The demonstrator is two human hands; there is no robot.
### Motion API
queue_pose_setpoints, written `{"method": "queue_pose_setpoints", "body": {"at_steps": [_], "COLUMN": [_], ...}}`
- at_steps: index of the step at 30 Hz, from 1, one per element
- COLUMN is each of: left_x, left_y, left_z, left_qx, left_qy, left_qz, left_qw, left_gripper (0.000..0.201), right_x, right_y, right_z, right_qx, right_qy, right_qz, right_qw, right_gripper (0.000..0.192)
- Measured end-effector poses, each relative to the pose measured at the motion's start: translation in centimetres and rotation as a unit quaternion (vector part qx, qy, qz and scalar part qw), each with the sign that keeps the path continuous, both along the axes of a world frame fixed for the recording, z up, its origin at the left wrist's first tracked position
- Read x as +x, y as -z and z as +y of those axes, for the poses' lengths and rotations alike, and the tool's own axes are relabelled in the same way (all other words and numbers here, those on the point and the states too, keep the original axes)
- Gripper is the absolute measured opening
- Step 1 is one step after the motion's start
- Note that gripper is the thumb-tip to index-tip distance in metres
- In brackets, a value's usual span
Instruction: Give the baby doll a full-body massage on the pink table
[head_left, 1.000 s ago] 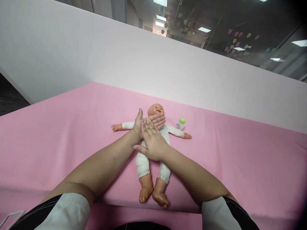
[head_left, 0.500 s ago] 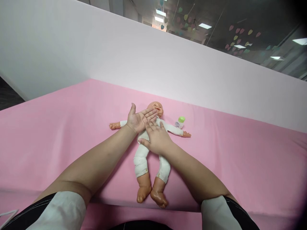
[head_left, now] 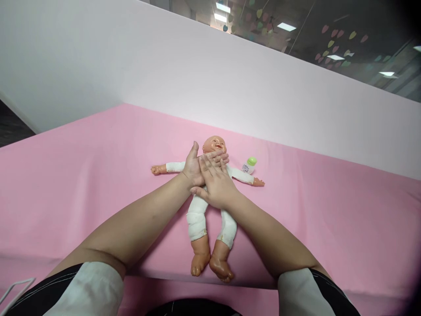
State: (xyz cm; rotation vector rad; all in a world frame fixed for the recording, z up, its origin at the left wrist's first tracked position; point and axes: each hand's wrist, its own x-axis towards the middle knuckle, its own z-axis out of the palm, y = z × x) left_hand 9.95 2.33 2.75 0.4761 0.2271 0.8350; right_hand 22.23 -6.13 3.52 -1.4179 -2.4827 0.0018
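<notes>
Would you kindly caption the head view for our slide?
Both hands, left hand and right hand, rest flat on a doll's chest on pink sheet.

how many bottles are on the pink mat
1. A small bottle with a green cap stands on the pink mat, just beyond the doll's outstretched arm, on the right of its head. None other shows, though the hands and forearms hide some mat.

A single head-worn camera looks forward and down along the person's forearms onto a pink padded surface (head_left: 82,175). It sits close above the near edge, tilted somewhat clockwise, so the white back panel (head_left: 210,87) slants across the top. A doll (head_left: 210,206) lies mid-frame within arm's reach. Ceiling lights (head_left: 286,27) show beyond the panel.
</notes>
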Motion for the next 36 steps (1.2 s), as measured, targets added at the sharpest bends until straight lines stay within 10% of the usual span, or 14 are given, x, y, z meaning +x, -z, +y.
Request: {"method": "queue_pose_setpoints", "body": {"at_steps": [5, 15, 29, 36], "left_x": [-1.1, -1.3, -0.8, -2.0], "left_y": [-0.4, 0.0, -0.8, 0.0], "left_z": [0.8, 1.6, 0.6, 2.3], "left_qx": [-0.002, -0.004, 0.0, -0.008], "left_qy": [-0.045, -0.059, -0.026, -0.073], "left_qz": [0.001, -0.016, -0.014, -0.014], "left_qw": [0.999, 0.998, 1.0, 0.997], "left_gripper": [0.109, 0.104, 0.106, 0.108], "right_x": [0.1, -1.0, -0.3, -0.8], "right_y": [-0.1, 0.2, -0.3, -0.6], "right_z": [0.2, -1.6, -0.4, -1.8], "right_qx": [-0.023, -0.032, -0.022, -0.072], "right_qy": [0.059, -0.104, 0.067, -0.043], "right_qz": [-0.012, 0.061, 0.001, 0.014], "right_qw": [0.998, 0.992, 0.997, 0.996], "right_gripper": [0.1, 0.111, 0.104, 0.096]}}
